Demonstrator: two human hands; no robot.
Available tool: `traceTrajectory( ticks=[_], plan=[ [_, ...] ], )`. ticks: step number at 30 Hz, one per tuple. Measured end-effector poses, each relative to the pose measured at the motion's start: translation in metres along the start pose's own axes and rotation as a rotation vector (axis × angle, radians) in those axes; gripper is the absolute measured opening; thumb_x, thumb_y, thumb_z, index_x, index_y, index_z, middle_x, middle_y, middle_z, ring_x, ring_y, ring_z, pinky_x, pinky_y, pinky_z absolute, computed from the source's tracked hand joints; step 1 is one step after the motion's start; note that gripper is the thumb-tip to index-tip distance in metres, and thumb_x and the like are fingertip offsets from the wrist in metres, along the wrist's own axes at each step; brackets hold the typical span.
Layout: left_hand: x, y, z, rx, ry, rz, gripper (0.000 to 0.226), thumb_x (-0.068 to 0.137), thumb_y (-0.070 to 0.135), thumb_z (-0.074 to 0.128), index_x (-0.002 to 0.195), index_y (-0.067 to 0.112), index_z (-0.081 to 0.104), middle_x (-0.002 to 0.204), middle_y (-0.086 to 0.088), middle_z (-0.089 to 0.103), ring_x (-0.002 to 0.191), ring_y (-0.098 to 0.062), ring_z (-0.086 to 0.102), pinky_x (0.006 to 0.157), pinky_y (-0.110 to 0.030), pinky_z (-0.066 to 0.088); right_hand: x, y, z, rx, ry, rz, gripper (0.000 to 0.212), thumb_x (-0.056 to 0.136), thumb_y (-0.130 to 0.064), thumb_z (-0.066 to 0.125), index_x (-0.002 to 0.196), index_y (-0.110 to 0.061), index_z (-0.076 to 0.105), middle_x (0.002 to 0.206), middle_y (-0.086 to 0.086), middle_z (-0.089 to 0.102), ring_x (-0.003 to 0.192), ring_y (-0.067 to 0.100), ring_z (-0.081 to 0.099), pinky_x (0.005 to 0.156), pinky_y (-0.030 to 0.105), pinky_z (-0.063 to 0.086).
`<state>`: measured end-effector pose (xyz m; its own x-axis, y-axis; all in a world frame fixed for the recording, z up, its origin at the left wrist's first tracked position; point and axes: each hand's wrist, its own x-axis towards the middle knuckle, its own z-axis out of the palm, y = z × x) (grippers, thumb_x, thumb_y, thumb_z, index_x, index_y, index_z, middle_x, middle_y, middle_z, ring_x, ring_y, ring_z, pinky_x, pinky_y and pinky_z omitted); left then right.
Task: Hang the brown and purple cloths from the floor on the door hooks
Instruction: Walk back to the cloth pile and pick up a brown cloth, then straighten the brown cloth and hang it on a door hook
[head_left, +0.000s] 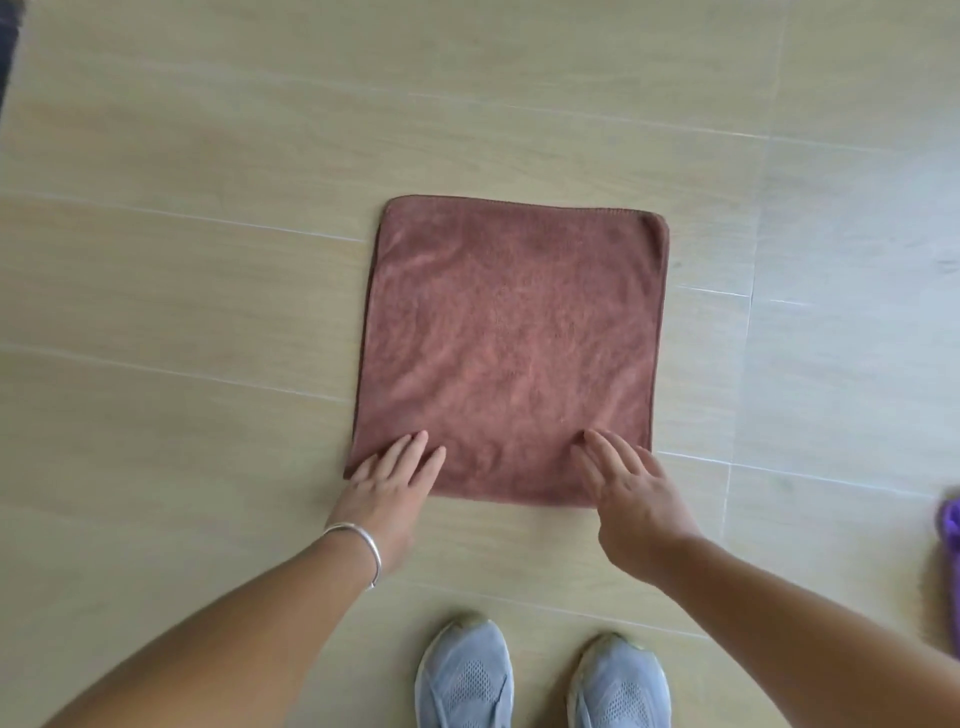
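A square brown cloth (511, 343) lies spread flat on the pale tiled floor in the middle of the view. My left hand (389, 483), with a silver bangle on the wrist, reaches over the cloth's near left corner with straight fingers. Over the near right corner is my right hand (631, 493), fingers also straight. Neither hand grips the cloth. Whether the fingertips touch it or hover just above is unclear. A sliver of the purple cloth (950, 525) shows at the right edge, mostly out of frame. No door or hooks are in view.
My two grey-blue shoes (543, 675) stand on the floor just behind the cloth's near edge. Beige floor tiles (208, 260) with thin grout lines surround the cloth. A dark object (8, 47) sits at the top left corner.
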<state>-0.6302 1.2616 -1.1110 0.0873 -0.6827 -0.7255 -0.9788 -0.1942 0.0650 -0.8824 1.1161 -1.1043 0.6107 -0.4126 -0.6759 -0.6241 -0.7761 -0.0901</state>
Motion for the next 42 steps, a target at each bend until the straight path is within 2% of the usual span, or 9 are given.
traceTrajectory(
  ticks=[3,9,13,19,23,27,31,39,42],
  plan=[
    [0.007,-0.003,0.004,0.019,0.078,-0.043,0.097,0.079,0.0,0.046,0.152,0.024,-0.014,0.16,-0.003,-0.02,0.147,-0.019,-0.014,0.118,-0.036,0.01,0.001,0.006,0.009,-0.077,0.017,0.028,0.077,0.086,-0.019,0.04,0.153,-0.007,0.002,0.161,0.012,0.001,0.148,0.028,0.002,0.118,0.044,0.015],
    [0.029,-0.014,0.002,0.051,0.154,-0.028,0.09,0.081,-0.006,0.037,0.154,0.02,-0.008,0.161,-0.001,-0.016,0.148,-0.018,-0.011,0.116,-0.035,0.019,0.019,0.003,0.004,-0.091,0.142,0.063,0.064,0.085,-0.015,0.017,0.142,0.0,0.04,0.146,0.015,0.043,0.133,0.03,0.043,0.094,0.039,0.048],
    [0.022,-0.01,-0.01,0.029,0.074,-0.043,0.074,0.087,-0.003,0.029,0.154,0.016,0.003,0.162,0.001,-0.009,0.148,-0.013,0.001,0.111,-0.032,0.029,0.018,0.009,0.0,-0.055,0.091,0.047,0.058,0.092,-0.011,0.022,0.15,-0.005,0.022,0.157,0.008,0.022,0.142,0.022,0.023,0.104,0.033,0.038],
    [-0.027,-0.006,-0.072,0.106,-0.076,-0.097,0.07,0.09,0.001,0.035,0.154,0.012,0.007,0.157,-0.008,0.021,0.137,-0.024,0.035,0.105,-0.036,0.037,-0.03,0.021,-0.055,-0.048,0.027,0.053,0.047,0.091,-0.013,0.033,0.139,-0.015,0.036,0.141,-0.001,0.04,0.131,0.017,0.038,0.104,0.03,0.034],
    [-0.063,-0.006,-0.133,0.107,-0.164,-0.069,0.082,0.086,-0.003,0.041,0.154,0.013,-0.001,0.156,-0.007,0.023,0.134,-0.026,0.04,0.102,-0.038,0.04,-0.07,0.028,-0.121,-0.142,-0.093,0.049,0.047,0.088,-0.012,0.041,0.135,-0.013,0.035,0.135,0.002,0.042,0.126,0.019,0.041,0.101,0.031,0.034],
    [-0.103,-0.01,-0.212,0.099,-0.244,-0.065,0.086,0.084,-0.001,0.042,0.154,0.02,-0.005,0.136,-0.005,0.05,0.113,-0.029,0.056,0.092,-0.038,0.047,-0.114,0.04,-0.209,-0.225,-0.164,0.085,0.049,0.09,-0.012,0.05,0.138,-0.011,0.038,0.136,0.004,0.044,0.126,0.021,0.044,0.101,0.033,0.035],
    [-0.134,-0.008,-0.296,-0.003,-0.25,-0.1,0.057,0.094,0.012,0.034,0.149,0.021,0.023,0.129,-0.007,0.055,0.109,-0.026,0.057,0.085,-0.03,0.042,-0.163,0.056,-0.302,-0.287,-0.218,0.088,0.038,0.091,-0.012,0.055,0.129,-0.015,0.051,0.128,0.005,0.053,0.118,0.023,0.052,0.095,0.033,0.038],
    [-0.224,0.008,-0.486,0.046,0.005,-0.032,0.018,0.092,0.01,0.043,0.088,0.028,0.046,0.091,-0.001,0.055,0.108,-0.03,0.059,0.075,-0.03,0.038,-0.281,0.086,-0.493,-0.245,-0.123,0.155,0.028,0.099,-0.014,0.038,0.11,-0.015,0.064,0.095,0.005,0.06,0.111,0.027,0.058,0.077,0.03,0.033],
    [-0.272,0.014,-0.552,-0.005,0.139,0.0,0.018,0.091,0.011,0.04,0.101,0.025,0.047,0.094,0.002,0.049,0.103,-0.027,0.06,0.073,-0.031,0.038,-0.335,0.094,-0.555,-0.19,-0.023,0.174,0.032,0.101,-0.019,0.035,0.113,-0.013,0.063,0.096,0.013,0.058,0.092,0.029,0.053,0.06,0.027,0.028]
  ],
)
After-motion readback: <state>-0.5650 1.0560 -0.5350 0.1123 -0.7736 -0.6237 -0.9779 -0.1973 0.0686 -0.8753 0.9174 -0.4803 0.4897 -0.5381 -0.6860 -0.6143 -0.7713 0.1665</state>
